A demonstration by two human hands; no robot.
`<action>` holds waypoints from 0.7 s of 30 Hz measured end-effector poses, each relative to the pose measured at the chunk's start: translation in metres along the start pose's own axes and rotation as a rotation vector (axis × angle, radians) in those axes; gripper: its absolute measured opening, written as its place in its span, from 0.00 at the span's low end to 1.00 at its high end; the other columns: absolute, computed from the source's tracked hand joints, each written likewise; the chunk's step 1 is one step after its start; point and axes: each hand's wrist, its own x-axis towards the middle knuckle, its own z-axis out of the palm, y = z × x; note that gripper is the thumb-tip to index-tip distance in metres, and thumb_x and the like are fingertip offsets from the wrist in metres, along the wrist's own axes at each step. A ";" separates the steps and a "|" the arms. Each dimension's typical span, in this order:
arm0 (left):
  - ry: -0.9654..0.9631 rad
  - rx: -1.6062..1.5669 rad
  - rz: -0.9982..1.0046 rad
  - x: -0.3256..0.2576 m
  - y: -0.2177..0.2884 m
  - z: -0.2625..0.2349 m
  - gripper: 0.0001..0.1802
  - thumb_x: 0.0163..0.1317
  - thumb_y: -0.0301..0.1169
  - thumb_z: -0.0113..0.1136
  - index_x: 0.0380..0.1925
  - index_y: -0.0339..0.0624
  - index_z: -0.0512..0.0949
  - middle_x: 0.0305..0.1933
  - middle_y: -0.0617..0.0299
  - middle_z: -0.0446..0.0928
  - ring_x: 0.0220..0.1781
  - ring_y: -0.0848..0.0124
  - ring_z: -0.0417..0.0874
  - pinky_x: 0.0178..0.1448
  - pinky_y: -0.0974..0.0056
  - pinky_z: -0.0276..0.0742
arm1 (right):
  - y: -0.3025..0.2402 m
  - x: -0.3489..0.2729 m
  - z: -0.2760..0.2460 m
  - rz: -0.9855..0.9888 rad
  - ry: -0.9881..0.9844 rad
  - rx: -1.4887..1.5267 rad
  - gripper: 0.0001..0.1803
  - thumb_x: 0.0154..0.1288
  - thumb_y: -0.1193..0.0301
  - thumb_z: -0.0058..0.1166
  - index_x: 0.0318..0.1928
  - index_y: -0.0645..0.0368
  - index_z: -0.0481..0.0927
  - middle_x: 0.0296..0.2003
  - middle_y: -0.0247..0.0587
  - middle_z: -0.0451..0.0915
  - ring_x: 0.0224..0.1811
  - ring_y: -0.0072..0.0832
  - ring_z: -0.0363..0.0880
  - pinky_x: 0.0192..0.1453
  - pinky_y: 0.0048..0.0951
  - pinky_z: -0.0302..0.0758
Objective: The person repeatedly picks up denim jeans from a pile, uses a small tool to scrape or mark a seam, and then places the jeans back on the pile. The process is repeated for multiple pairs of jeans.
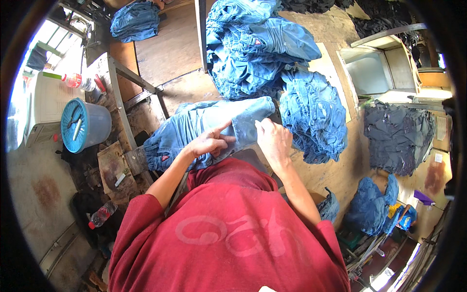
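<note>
While the blue denim trousers [194, 119] lie just ahead, slanting from waistband [156, 155] at left up to hem [270, 106] at right, the left hand [209, 143] spreads loose fingers over them and the right hand [275, 142], nearer the hem, pinches, on what one can't tell.

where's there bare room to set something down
Bare wood shows between the nearer blue pile and dark cloth stack, and brown board between the upper-left blue bundle and grey bar. Crowded at centre: left hand and right hand at light-blue denim, large blue heap beyond.
</note>
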 end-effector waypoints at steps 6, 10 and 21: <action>0.035 0.086 -0.005 -0.006 0.016 0.000 0.58 0.58 0.19 0.59 0.88 0.47 0.44 0.66 0.49 0.85 0.31 0.77 0.78 0.38 0.69 0.80 | -0.022 -0.025 0.006 -0.129 0.128 0.054 0.06 0.71 0.71 0.63 0.47 0.52 0.86 0.23 0.43 0.86 0.24 0.42 0.88 0.31 0.42 0.83; -0.093 -0.158 -0.039 -0.008 0.015 -0.004 0.60 0.56 0.16 0.57 0.88 0.49 0.42 0.65 0.52 0.85 0.27 0.77 0.76 0.33 0.70 0.76 | -0.045 -0.041 0.016 -0.201 -0.013 -0.023 0.15 0.68 0.67 0.66 0.54 0.50 0.89 0.20 0.44 0.83 0.21 0.39 0.86 0.28 0.38 0.83; -0.191 -0.301 -0.069 0.004 -0.005 -0.019 0.62 0.56 0.12 0.56 0.88 0.46 0.36 0.67 0.48 0.83 0.30 0.73 0.80 0.37 0.66 0.82 | -0.054 -0.047 0.012 -0.121 0.083 -0.051 0.18 0.67 0.69 0.66 0.56 0.51 0.90 0.16 0.43 0.81 0.19 0.40 0.85 0.30 0.40 0.83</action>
